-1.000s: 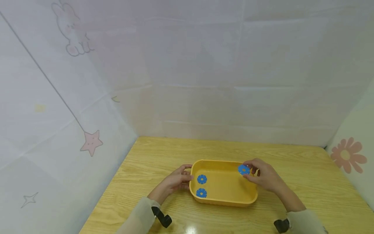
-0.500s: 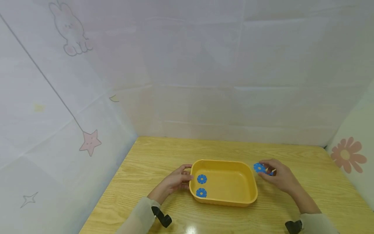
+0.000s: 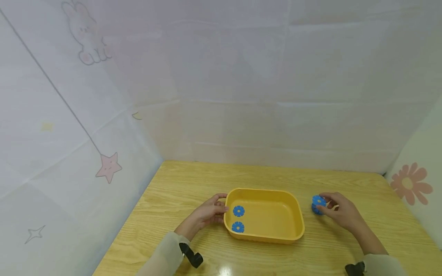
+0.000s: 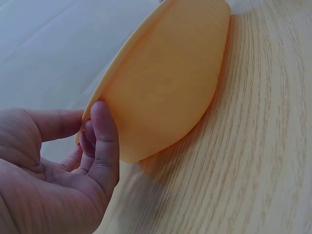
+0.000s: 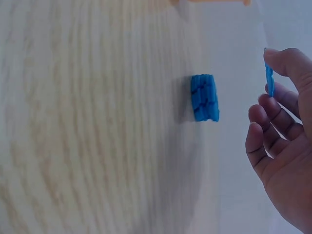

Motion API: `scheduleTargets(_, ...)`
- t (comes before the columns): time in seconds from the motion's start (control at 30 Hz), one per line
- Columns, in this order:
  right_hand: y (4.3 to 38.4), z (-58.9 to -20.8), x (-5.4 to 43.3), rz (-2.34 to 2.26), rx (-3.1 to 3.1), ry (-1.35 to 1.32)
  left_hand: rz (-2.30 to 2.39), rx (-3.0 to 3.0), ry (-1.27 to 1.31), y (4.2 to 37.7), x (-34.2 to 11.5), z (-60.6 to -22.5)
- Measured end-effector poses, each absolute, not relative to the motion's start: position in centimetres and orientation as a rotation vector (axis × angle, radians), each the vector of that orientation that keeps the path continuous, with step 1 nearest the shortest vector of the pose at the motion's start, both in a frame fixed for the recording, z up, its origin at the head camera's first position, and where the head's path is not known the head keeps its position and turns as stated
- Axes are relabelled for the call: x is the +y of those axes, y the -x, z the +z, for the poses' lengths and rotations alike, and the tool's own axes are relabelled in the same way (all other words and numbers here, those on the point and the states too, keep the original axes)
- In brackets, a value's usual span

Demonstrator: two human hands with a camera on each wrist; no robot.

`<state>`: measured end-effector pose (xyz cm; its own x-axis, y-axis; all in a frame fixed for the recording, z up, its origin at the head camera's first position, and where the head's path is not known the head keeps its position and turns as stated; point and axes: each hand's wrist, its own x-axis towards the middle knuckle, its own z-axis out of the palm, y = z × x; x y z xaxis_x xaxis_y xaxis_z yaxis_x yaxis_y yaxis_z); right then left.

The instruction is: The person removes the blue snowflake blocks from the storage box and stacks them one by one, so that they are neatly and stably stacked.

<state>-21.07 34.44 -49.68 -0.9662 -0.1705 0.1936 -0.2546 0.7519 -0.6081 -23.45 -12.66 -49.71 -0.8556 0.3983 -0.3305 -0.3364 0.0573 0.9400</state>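
Note:
My left hand (image 3: 206, 213) pinches the left rim of a yellow plastic tray (image 3: 272, 237), thumb inside and fingers outside; the left wrist view shows the same grip on the tray wall (image 4: 165, 78). Two blue flower-shaped discs (image 3: 238, 227) with notched edges lie on the tray floor at its left end. To the right of the tray, my right hand (image 3: 342, 212) pinches another blue disc (image 5: 269, 80) between thumb and fingers. That disc is held above a short stack of similar blue discs (image 5: 204, 97) on the table, apart from it in the right wrist view.
Under everything is a wood-grain table (image 3: 193, 176). A pale printed cloth (image 3: 228, 126) stands behind it and along both sides. Black wrist straps with mounts (image 3: 191, 256) sit over both sleeves.
My right hand has carried its blue disc rightward from over the tray's right end to above the stack. The left hand and the tray have stayed in place.

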Motion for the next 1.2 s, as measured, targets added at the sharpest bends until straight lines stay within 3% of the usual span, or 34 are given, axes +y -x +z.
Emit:
scheduleTargets(0.63, 21.7, -52.6, 36.0, 0.979, -2.896, -0.271, 1.85, 1.812, -0.054, 23.5, -12.6, -49.6)
scheduleTargets(1.2, 21.8, -52.3, 35.7, 1.014, -2.931, -0.286, 1.837, 1.824, -0.048, 23.4, -12.6, -49.6)
